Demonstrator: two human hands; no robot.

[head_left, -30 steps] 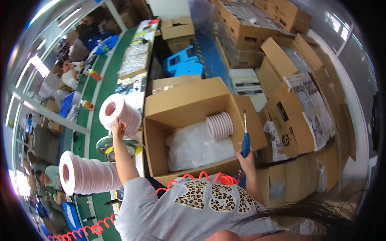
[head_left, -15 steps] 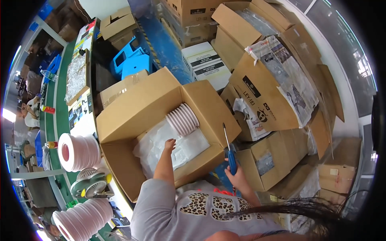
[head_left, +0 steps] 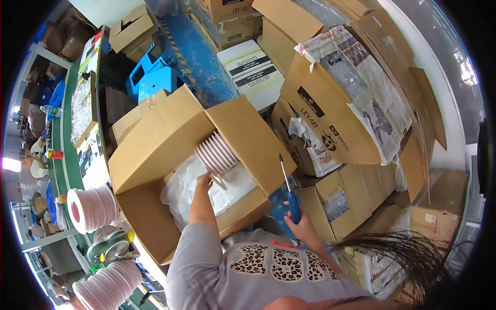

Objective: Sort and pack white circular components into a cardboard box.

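My left hand (head_left: 205,182) reaches into the open cardboard box (head_left: 150,165). Its fingers are closed on the edge of a thin pale ring (head_left: 220,182), which stands a little apart from a row of pinkish-white rings (head_left: 217,153) packed side by side on their edges. Under them lies a crumpled translucent plastic sheet (head_left: 181,194). Outside the box, to its right, my right hand (head_left: 300,222) is wrapped round the blue handle of a screwdriver (head_left: 293,202), its metal shaft pointing up and away from me.
Two stacks of similar rings (head_left: 95,207) and a small green fan (head_left: 111,244) stand on the bench at left. Blue plastic parts (head_left: 150,77) lie beyond the box. A white carton (head_left: 253,75) and a large box with newspaper (head_left: 356,93) crowd the right.
My left hand has moved up to the row of rings and closed on one, which now tilts away from the rest. The screwdriver stays in my right hand. The whole view has shifted slightly.
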